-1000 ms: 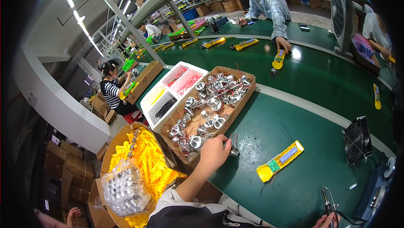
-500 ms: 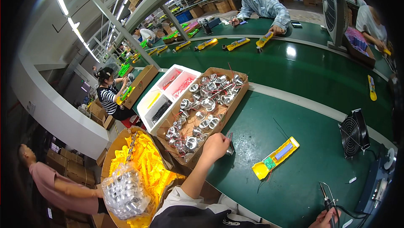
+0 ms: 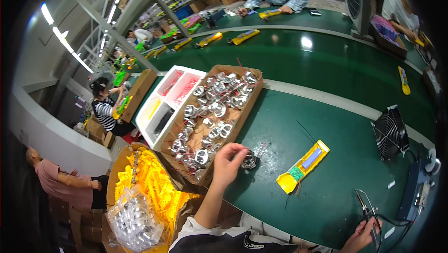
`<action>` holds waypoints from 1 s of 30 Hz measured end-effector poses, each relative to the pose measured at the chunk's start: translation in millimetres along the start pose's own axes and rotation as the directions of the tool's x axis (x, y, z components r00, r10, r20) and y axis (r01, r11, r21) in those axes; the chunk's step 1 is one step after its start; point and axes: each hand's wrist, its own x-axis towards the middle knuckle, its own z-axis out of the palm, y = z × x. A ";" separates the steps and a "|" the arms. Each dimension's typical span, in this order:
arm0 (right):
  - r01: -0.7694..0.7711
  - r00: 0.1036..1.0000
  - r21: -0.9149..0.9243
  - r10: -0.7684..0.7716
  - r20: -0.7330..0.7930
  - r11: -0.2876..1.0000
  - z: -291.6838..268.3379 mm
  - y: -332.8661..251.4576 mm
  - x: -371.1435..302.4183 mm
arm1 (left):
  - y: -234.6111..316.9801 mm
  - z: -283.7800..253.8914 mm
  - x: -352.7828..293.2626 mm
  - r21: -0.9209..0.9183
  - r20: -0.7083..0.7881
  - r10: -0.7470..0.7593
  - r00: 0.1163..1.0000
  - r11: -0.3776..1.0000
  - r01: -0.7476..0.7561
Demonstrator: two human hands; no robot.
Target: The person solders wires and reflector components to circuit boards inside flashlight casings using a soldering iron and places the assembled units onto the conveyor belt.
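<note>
Left hand (image 3: 229, 162) pinching a shiny reflector (image 3: 248, 160) just above the green table (image 3: 326, 197), beside the cardboard tray (image 3: 242, 113). Right hand (image 3: 361, 235) gripping a soldering iron (image 3: 366, 211). Best lifted clear, wires untangled, toward the yellow casing (image 3: 302, 166).

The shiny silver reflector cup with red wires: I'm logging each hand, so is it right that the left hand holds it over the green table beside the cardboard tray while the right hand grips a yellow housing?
Not quite. In the head view the right hand grips a dark soldering iron, not the open yellow plastic housing, which lies untouched on the green table. The rest holds: the left hand holds the shiny silver reflector cup beside the cardboard tray.
</note>
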 end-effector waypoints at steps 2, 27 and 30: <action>-0.050 0.992 -0.009 0.049 -0.114 0.999 14.8 -9.4 -5.2 | 6.6 -1.4 -0.9 0.022 -0.033 0.059 0.998 0.998 -0.058; -0.137 0.934 -0.041 0.143 0.328 0.990 101.3 -21.6 -76.4 | -3.4 79.1 -62.1 0.528 0.066 0.270 0.961 0.808 -0.263; -0.085 0.929 -0.072 0.105 0.354 0.994 106.3 -19.3 -80.3 | -6.0 79.0 -61.6 0.537 0.066 0.267 0.961 0.803 -0.260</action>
